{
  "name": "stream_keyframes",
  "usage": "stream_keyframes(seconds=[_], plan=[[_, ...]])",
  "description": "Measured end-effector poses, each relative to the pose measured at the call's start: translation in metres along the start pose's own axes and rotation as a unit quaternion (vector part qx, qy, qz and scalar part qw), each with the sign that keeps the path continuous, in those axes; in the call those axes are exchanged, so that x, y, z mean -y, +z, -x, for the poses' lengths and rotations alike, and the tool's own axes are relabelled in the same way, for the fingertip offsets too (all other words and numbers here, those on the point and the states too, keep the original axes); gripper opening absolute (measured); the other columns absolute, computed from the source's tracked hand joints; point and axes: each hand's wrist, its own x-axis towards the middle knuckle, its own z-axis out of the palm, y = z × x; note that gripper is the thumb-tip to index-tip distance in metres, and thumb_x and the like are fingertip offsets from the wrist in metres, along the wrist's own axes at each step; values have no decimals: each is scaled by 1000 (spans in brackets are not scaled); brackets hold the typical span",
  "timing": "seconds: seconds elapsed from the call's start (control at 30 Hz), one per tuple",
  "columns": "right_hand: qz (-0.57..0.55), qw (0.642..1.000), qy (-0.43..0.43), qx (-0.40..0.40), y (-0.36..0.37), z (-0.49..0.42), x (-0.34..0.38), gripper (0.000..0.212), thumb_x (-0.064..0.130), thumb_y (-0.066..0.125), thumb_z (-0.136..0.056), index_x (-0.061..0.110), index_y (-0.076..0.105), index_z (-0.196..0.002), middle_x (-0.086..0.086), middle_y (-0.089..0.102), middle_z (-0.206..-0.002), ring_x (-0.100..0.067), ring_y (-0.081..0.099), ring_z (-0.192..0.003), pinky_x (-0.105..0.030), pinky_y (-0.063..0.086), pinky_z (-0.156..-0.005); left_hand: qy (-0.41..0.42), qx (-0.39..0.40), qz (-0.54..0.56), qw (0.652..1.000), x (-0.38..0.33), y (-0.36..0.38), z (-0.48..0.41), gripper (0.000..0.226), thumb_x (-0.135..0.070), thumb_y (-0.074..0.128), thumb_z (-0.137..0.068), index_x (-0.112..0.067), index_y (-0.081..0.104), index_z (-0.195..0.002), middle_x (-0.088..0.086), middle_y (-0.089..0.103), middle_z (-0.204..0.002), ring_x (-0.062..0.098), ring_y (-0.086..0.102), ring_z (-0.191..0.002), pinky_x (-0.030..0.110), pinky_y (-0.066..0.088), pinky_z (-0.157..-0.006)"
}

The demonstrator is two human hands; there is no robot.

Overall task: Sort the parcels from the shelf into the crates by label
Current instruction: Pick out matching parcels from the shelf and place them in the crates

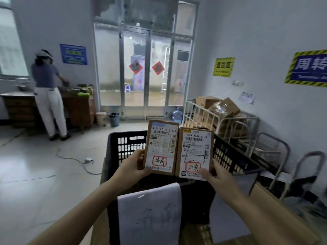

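Two small brown cardboard parcels are held upright side by side above a black slatted crate [123, 144]. My left hand [131, 166] grips the left parcel [161, 147] at its lower left edge. My right hand [218, 175] grips the right parcel [194, 152] at its lower right corner. Each parcel carries a white shipping label with a red-boxed handwritten mark near the bottom. A white paper sheet [150, 214] with handwritten characters hangs over the crate's near rim. The crate's inside is dark and mostly hidden behind the parcels.
A metal cage trolley [223, 121] full of cardboard boxes stands at the right, with metal frames [276, 152] beside it. A person [48, 92] works at a wooden desk at the far left. A cable and plug [88, 160] lie on the floor. Glass doors face me.
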Motion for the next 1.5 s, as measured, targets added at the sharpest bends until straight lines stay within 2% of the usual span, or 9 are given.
stream_keyframes(seconds=[0.1,0.37,0.53,0.67,0.93,1.03,1.13,1.4,1.5], plan=[[1,1000,-14,16,21,-21,6,25,27,54,-92,35,49,-115,22,60,-103,9,55,-94,-3,45,-70,-15,-25,-4,1000,17,-17,-4,46,-18,71,-80,-19,47,-120,-8,67,-106,6,64,-98,20,52,-84],[-16,998,-22,59,61,-84,-4,28,28,51,-93,28,51,-121,12,62,-109,-7,58,-103,-17,46,-79,-66,-48,-42,996,49,-39,-29,47,-22,67,-84,-23,44,-125,-13,62,-101,2,62,-93,14,51,-74],[-21,995,4,95,85,-140,-25,24,32,52,-93,31,51,-117,14,61,-106,-8,58,-101,-17,44,-77,-124,-50,-50,990,76,-39,-70,51,-20,64,-86,-19,43,-132,-6,62,-115,11,60,-105,33,52,-92],[-34,992,42,118,112,-188,-49,23,28,52,-93,29,50,-117,12,59,-103,-9,56,-99,-18,43,-76,-187,-60,-22,980,103,-33,-109,47,-18,63,-86,-20,43,-129,-6,60,-116,10,57,-108,31,48,-97],[-40,978,138,151,170,-251,-112,32,22,45,-95,19,49,-127,5,58,-105,-12,54,-97,-24,41,-81,-323,-93,48,941,167,2,-158,49,-12,69,-81,-15,46,-124,0,61,-116,16,56,-112,32,44,-99],[-48,974,136,173,184,-271,-121,23,19,45,-95,23,50,-117,4,59,-107,-10,54,-94,-15,42,-68,-355,-135,81,922,187,9,-170,41,-12,67,-82,-18,46,-117,-1,61,-111,16,56,-107,34,44,-99],[-63,970,131,196,199,-292,-125,18,15,45,-95,28,45,-108,6,56,-104,-9,53,-95,-9,39,-64,-380,-214,78,897,205,9,-184,46,-12,61,-85,-15,45,-127,3,62,-116,21,58,-109,37,48,-95],[-72,948,170,259,249,-314,-156,22,19,46,-94,27,52,-114,6,61,-109,-14,55,-108,-32,44,-97,-406,-263,41,874,233,11,-197,54,-2,50,-89,-8,31,-139,10,58,-125,23,57,-113,26,48,-78],[-78,942,192,266,257,-316,-170,21,18,46,-96,23,53,-115,7,59,-106,-14,54,-109,-31,41,-99,-401,-277,11,873,244,20,-201,46,-3,49,-89,-10,38,-133,10,57,-125,23,55,-115,34,49,-91]])
